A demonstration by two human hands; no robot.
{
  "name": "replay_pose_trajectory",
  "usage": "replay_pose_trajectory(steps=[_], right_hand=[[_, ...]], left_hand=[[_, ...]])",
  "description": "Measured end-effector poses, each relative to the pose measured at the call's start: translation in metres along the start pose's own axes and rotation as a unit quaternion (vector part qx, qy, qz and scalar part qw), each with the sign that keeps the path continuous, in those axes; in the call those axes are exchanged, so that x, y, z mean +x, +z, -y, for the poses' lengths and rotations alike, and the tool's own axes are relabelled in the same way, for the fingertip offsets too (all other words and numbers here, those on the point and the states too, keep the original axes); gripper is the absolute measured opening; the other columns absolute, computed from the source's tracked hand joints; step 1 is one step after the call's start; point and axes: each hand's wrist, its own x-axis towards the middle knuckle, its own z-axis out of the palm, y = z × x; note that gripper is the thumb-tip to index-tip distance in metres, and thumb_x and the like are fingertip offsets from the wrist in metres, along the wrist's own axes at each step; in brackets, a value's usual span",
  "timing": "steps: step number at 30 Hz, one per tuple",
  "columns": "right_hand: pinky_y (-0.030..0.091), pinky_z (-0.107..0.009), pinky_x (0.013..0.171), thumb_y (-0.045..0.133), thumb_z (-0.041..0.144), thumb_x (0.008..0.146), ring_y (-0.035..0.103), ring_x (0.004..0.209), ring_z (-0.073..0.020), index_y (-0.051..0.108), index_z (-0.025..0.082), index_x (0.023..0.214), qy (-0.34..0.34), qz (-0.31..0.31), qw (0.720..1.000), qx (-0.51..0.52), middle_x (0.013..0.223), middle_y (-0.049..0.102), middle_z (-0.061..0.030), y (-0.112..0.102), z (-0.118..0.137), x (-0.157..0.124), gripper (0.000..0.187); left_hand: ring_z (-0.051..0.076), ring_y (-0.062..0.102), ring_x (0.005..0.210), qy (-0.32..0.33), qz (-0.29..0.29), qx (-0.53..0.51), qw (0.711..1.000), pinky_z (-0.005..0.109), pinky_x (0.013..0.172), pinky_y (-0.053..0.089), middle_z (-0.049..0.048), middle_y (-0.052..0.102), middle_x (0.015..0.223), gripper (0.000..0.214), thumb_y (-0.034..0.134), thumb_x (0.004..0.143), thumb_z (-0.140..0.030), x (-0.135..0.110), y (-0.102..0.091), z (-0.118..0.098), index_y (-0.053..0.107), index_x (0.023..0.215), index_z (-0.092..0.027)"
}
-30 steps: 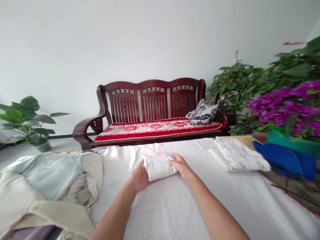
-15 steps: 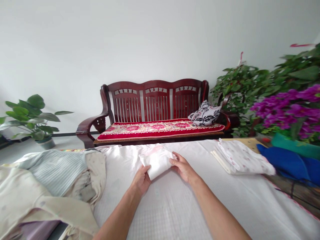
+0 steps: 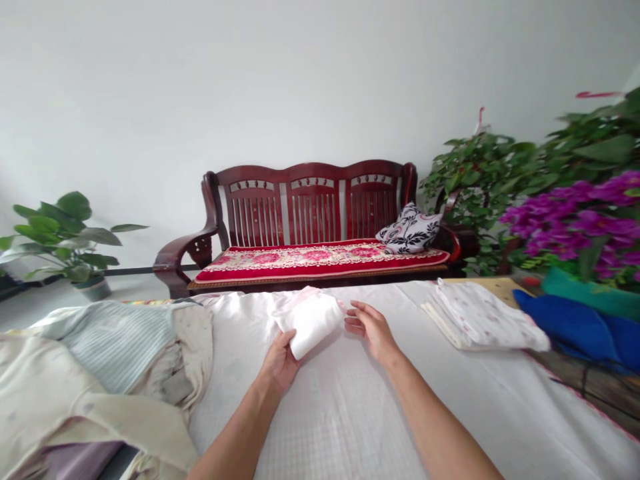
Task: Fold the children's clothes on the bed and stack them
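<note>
Grips a white bundle (image 3: 310,319) in the left hand (image 3: 279,360) — fingers closed around its near end. Holds it tilted over the sheet (image 3: 350,413), in front of the bench (image 3: 310,220), about level with its middle. Rests the right hand (image 3: 373,327) low beside it, fingers loosely spread, tips just off the bundle's right edge — touching or not, cannot tell. Before the bench's left end, a heap of clothes (image 3: 100,360); before its right end, a folded floral cloth (image 3: 480,317), then a blue cloth (image 3: 575,323).
</note>
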Motion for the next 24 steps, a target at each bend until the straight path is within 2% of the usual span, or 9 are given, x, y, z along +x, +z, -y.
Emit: replay_pose_trajectory(steps=[4,6,7,9,11,14,16,19,24], right_hand=[[0.057,-0.037,0.077,0.079,0.053,0.073,0.07,0.09,-0.0218,0.065,0.024,0.109,0.135,0.148,0.976,0.089,0.101,0.073,-0.0062,0.002,-0.003,-0.01,0.049],[0.056,-0.035,0.081,0.08,0.055,0.072,0.069,0.093,-0.0216,0.066,0.021,0.11,0.163,0.195,0.961,0.109,0.099,0.074,-0.0072,0.012,-0.011,-0.017,0.053],[0.055,-0.034,0.081,0.082,0.053,0.071,0.069,0.095,-0.0217,0.066,0.02,0.11,0.165,0.197,0.959,0.117,0.1,0.074,-0.0078,0.019,-0.015,-0.021,0.053],[0.054,-0.032,0.08,0.083,0.044,0.069,0.068,0.097,-0.022,0.066,0.019,0.111,0.147,0.159,0.967,0.132,0.105,0.075,-0.0078,0.032,-0.023,-0.026,0.051],[0.054,-0.03,0.078,0.083,0.034,0.068,0.069,0.095,-0.0222,0.067,0.02,0.109,0.118,0.079,0.979,0.143,0.105,0.076,-0.0064,0.043,-0.029,-0.028,0.047],[0.056,-0.032,0.074,0.079,0.027,0.067,0.07,0.094,-0.0242,0.067,0.02,0.104,0.105,-0.01,0.982,0.156,0.099,0.077,-0.0058,0.045,-0.025,-0.029,0.04],[0.058,-0.034,0.073,0.077,0.025,0.068,0.07,0.095,-0.0258,0.067,0.02,0.103,0.1,-0.041,0.98,0.165,0.098,0.077,-0.006,0.037,-0.011,-0.03,0.037],[0.059,-0.038,0.078,0.075,0.022,0.07,0.069,0.102,-0.0273,0.066,0.022,0.104,0.058,-0.081,0.981,0.169,0.103,0.076,-0.0054,0.008,0.028,-0.032,0.035],[0.061,-0.041,0.083,0.071,0.016,0.072,0.067,0.109,-0.0259,0.066,0.025,0.108,-0.097,-0.197,0.963,0.159,0.111,0.075,-0.0039,-0.073,0.123,-0.031,0.038]], left_hand=[[0.017,0.071,0.081,0.045,0.044,0.0,0.998,0.028,0.072,0.06,0.0039,0.073,0.109,0.051,0.064,0.082,-0.013,-0.004,0.005,0.002,0.054,0.13,-0.023],[0.018,0.071,0.087,0.06,0.059,0.005,0.996,0.028,0.077,0.059,0.0041,0.073,0.114,0.053,0.067,0.081,-0.016,-0.007,0.007,0.005,0.054,0.132,-0.024],[0.019,0.071,0.091,0.063,0.067,0.01,0.996,0.029,0.08,0.059,0.0044,0.072,0.116,0.055,0.068,0.081,-0.018,-0.009,0.008,0.007,0.053,0.133,-0.025],[0.021,0.07,0.098,0.061,0.081,0.024,0.995,0.031,0.085,0.058,0.0056,0.071,0.121,0.059,0.071,0.08,-0.02,-0.012,0.009,0.011,0.051,0.136,-0.026],[0.023,0.07,0.102,0.052,0.094,0.036,0.994,0.032,0.087,0.058,0.0072,0.07,0.122,0.062,0.073,0.08,-0.023,-0.015,0.01,0.015,0.05,0.138,-0.025],[0.024,0.07,0.104,0.033,0.122,0.055,0.99,0.033,0.087,0.058,0.0097,0.069,0.126,0.058,0.073,0.084,-0.029,-0.018,0.011,0.019,0.051,0.138,-0.024],[0.025,0.071,0.105,0.011,0.14,0.06,0.988,0.035,0.087,0.059,0.0111,0.067,0.131,0.057,0.071,0.087,-0.034,-0.018,0.01,0.018,0.049,0.139,-0.025],[0.025,0.071,0.104,-0.023,0.13,0.058,0.989,0.038,0.087,0.058,0.0136,0.064,0.134,0.059,0.068,0.089,-0.035,-0.016,0.007,0.015,0.043,0.143,-0.027],[0.023,0.073,0.098,-0.032,0.115,0.092,0.989,0.037,0.086,0.059,0.0152,0.067,0.131,0.06,0.071,0.086,-0.024,-0.018,0.005,0.013,0.047,0.141,-0.024]])
